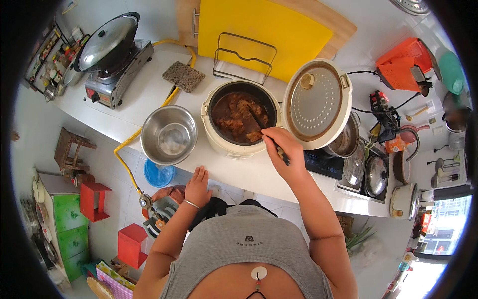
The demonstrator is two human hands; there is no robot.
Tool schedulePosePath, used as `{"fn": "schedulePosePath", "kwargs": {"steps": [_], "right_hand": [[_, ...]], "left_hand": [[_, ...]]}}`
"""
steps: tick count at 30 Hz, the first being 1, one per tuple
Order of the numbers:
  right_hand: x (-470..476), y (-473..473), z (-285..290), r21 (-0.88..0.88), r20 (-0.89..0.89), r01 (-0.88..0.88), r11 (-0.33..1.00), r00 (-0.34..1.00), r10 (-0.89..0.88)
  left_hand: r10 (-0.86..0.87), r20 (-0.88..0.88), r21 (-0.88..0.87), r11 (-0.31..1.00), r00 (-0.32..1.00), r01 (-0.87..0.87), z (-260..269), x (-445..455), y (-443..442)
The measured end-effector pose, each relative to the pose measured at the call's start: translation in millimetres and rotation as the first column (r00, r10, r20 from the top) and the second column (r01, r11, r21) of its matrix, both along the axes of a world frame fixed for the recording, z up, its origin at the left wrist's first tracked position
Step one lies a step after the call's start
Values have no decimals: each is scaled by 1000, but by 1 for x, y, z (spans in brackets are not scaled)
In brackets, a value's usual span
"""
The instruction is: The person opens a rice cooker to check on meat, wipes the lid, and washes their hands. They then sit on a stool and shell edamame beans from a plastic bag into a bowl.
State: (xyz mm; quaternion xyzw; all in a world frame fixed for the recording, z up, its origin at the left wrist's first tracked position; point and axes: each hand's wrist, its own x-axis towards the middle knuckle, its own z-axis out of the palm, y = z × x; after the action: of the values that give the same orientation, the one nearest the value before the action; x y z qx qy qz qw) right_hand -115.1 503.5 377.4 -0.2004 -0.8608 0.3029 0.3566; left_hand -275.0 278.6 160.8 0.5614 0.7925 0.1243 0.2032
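Observation:
My right hand is closed around dark chopsticks, whose tips reach into the braised meat and brown sauce in a rice cooker's dark inner pot. The cream rice cooker stands near the counter's front edge, its lid swung up on the right. My left hand rests on the counter's front edge with nothing in it, its fingers extended. A stainless steel bowl sits left of the cooker, with a little whitish content at its bottom that I cannot make out.
A wok with a lid stands on a gas stove at the left. Behind the cooker are a wire rack and a yellow cutting board. A stone slab lies by the yellow gas hose. Lidded pots stand right.

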Motion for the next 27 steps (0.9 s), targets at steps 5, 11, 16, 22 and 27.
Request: {"fn": "schedulePosePath", "kwargs": {"steps": [5,11,16,22,27], "right_hand": [[14,-3,32,-494,-294,33,869,934,-202],[49,13,78,-532,-554,-31,846,769,-320],[122,37,92,-371,-741,126,920,558,-375],[205,87,31,-223,-453,557,800,667,-591],[242,129,-46,238,121,435,868,874,-471]], "left_hand": [[-17,-10,-20,1000,1000,16,0,2,4],[-14,-73,-110,994,997,6,4,6,6],[-33,-122,-144,990,992,15,0,10,9],[-14,-106,-161,987,994,-3,14,21,17],[3,-131,-160,987,991,-24,4,26,21]]}}
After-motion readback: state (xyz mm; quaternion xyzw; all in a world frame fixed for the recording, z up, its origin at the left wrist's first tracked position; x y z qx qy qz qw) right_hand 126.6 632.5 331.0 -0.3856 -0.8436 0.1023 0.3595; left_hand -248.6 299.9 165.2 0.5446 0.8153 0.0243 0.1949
